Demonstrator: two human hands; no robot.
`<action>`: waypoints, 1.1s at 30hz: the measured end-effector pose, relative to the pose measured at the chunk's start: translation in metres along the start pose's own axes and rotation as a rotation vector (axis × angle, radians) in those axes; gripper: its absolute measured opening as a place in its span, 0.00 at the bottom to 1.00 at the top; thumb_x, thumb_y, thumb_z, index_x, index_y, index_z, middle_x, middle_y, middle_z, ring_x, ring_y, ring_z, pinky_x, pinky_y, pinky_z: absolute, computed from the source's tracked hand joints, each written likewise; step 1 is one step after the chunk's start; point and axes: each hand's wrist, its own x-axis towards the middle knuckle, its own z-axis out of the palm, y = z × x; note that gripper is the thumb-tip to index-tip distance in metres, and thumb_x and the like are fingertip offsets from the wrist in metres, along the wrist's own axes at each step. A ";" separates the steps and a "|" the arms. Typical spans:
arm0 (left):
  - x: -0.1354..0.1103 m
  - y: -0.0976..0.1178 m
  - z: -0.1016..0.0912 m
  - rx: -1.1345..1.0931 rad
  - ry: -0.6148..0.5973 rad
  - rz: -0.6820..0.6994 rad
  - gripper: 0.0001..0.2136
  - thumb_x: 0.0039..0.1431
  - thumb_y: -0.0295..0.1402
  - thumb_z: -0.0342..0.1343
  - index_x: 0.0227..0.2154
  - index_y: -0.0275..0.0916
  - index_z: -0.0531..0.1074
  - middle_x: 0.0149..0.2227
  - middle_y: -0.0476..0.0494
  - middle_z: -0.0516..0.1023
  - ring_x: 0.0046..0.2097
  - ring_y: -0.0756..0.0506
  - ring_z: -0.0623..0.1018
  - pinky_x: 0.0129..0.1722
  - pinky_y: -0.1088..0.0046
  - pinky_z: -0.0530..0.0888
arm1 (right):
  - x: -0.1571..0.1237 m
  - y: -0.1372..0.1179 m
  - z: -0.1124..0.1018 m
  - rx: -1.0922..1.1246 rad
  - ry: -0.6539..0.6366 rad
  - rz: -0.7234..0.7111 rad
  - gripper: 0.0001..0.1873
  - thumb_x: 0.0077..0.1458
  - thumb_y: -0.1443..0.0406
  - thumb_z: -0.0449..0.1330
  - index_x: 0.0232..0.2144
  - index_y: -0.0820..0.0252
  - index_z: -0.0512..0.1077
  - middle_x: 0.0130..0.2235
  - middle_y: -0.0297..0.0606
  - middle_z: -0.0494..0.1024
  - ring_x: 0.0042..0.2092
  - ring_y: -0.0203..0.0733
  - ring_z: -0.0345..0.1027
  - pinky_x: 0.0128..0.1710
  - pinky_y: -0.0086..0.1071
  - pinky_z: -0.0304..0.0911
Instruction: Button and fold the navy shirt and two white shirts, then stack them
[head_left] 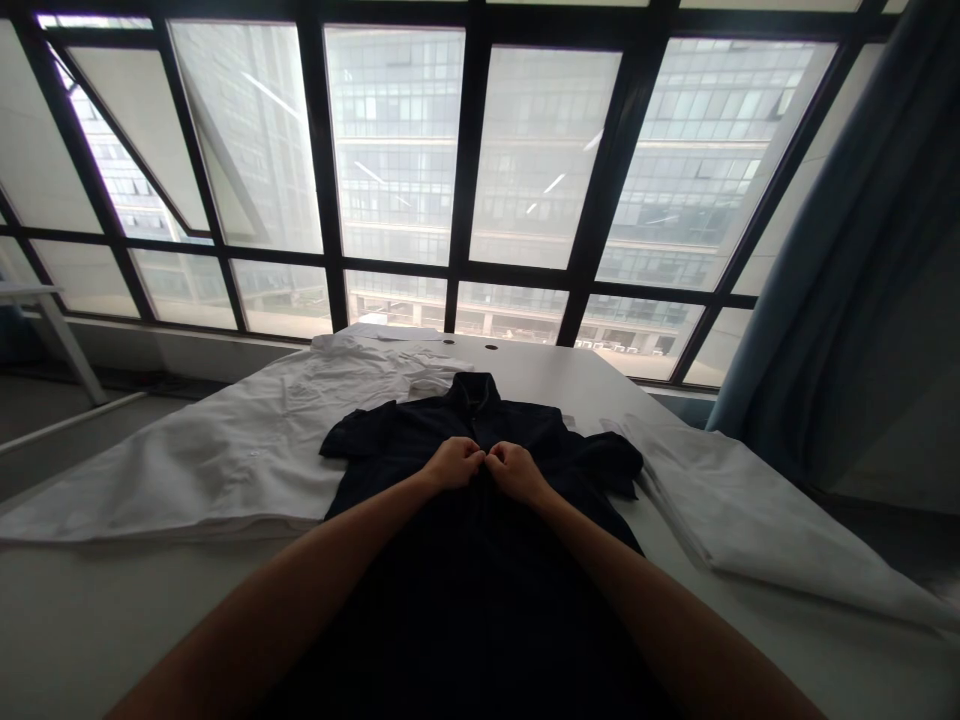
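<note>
Hands pinched together on the dark shirt (480,590).
Left hand (454,463) and right hand (517,470) meet fingertip to fingertip, each grip narrow and holding the shirt's front, which is spread down the desk's (540,375) middle. A white shirt (247,450) lies along the left edge, a white cloth (735,500) along the right, with windows (397,150) beyond.

Dark polo shirt (480,580) — navy or black, short-sleeved, collared. Lies flat and front up on the white table (540,372). Collar points toward the window, hem toward the near edge. Both sleeves spread outward. Placket runs down centre chest — too dim to tell whether the buttons are fastened.
</note>
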 end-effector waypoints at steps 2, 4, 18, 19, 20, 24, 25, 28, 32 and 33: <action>0.000 -0.001 -0.001 0.020 0.000 0.012 0.06 0.59 0.30 0.53 0.30 0.33 0.73 0.20 0.54 0.69 0.17 0.55 0.67 0.18 0.80 0.61 | 0.002 0.000 0.001 -0.005 -0.016 0.006 0.08 0.54 0.66 0.56 0.24 0.60 0.67 0.19 0.31 0.70 0.20 0.33 0.63 0.21 0.25 0.54; 0.001 -0.002 -0.003 0.026 -0.003 0.027 0.07 0.59 0.31 0.54 0.31 0.33 0.74 0.20 0.54 0.69 0.17 0.54 0.67 0.18 0.80 0.61 | 0.004 0.001 0.001 0.023 -0.041 0.026 0.08 0.55 0.67 0.55 0.24 0.60 0.66 0.18 0.30 0.69 0.20 0.32 0.61 0.21 0.25 0.53; 0.003 -0.007 -0.013 0.195 0.084 0.177 0.09 0.51 0.25 0.54 0.32 0.33 0.80 0.25 0.48 0.77 0.27 0.50 0.73 0.26 0.79 0.65 | 0.010 0.008 0.001 0.278 -0.178 0.104 0.10 0.55 0.68 0.51 0.21 0.58 0.62 0.15 0.24 0.61 0.15 0.29 0.55 0.14 0.23 0.50; 0.003 -0.007 -0.013 0.183 0.071 0.151 0.09 0.51 0.26 0.55 0.31 0.33 0.80 0.24 0.49 0.76 0.26 0.51 0.72 0.25 0.79 0.64 | 0.010 0.008 0.001 0.266 -0.181 0.096 0.09 0.54 0.68 0.51 0.22 0.59 0.62 0.15 0.24 0.62 0.15 0.29 0.56 0.15 0.23 0.50; 0.002 -0.006 -0.013 0.170 0.050 0.119 0.08 0.52 0.28 0.55 0.30 0.33 0.79 0.23 0.49 0.75 0.24 0.51 0.71 0.24 0.79 0.63 | 0.010 0.009 0.001 0.253 -0.181 0.091 0.09 0.54 0.68 0.52 0.22 0.59 0.63 0.15 0.24 0.62 0.15 0.30 0.57 0.15 0.23 0.50; 0.000 -0.003 -0.012 0.111 -0.010 0.027 0.09 0.55 0.33 0.56 0.28 0.33 0.78 0.20 0.51 0.72 0.20 0.53 0.67 0.20 0.79 0.60 | 0.008 0.007 0.001 0.149 -0.129 0.045 0.07 0.55 0.67 0.53 0.24 0.59 0.65 0.16 0.25 0.63 0.17 0.31 0.58 0.18 0.24 0.51; 0.000 -0.003 -0.013 0.099 -0.013 0.019 0.10 0.55 0.34 0.56 0.27 0.33 0.78 0.20 0.51 0.72 0.19 0.53 0.67 0.19 0.79 0.60 | 0.007 0.006 0.001 0.110 -0.102 0.020 0.07 0.54 0.66 0.54 0.24 0.59 0.65 0.17 0.26 0.64 0.18 0.31 0.59 0.20 0.24 0.52; 0.000 -0.002 -0.014 0.060 -0.027 -0.007 0.14 0.57 0.38 0.56 0.24 0.33 0.76 0.19 0.50 0.72 0.18 0.54 0.65 0.18 0.79 0.58 | 0.004 0.004 0.002 0.001 -0.015 -0.068 0.08 0.54 0.65 0.56 0.24 0.60 0.66 0.20 0.30 0.69 0.23 0.33 0.62 0.23 0.26 0.53; -0.001 0.000 -0.013 0.025 -0.002 -0.074 0.14 0.56 0.38 0.58 0.20 0.34 0.74 0.17 0.52 0.69 0.17 0.55 0.62 0.18 0.79 0.56 | -0.002 0.001 0.005 -0.088 0.041 -0.124 0.06 0.53 0.64 0.57 0.27 0.60 0.68 0.24 0.34 0.72 0.25 0.35 0.64 0.25 0.27 0.52; -0.001 0.001 -0.012 0.027 0.010 -0.086 0.14 0.55 0.37 0.58 0.19 0.34 0.73 0.16 0.53 0.67 0.17 0.55 0.62 0.18 0.79 0.55 | -0.003 0.001 0.006 -0.098 0.046 -0.128 0.05 0.53 0.64 0.57 0.28 0.60 0.69 0.24 0.34 0.73 0.26 0.35 0.64 0.26 0.27 0.52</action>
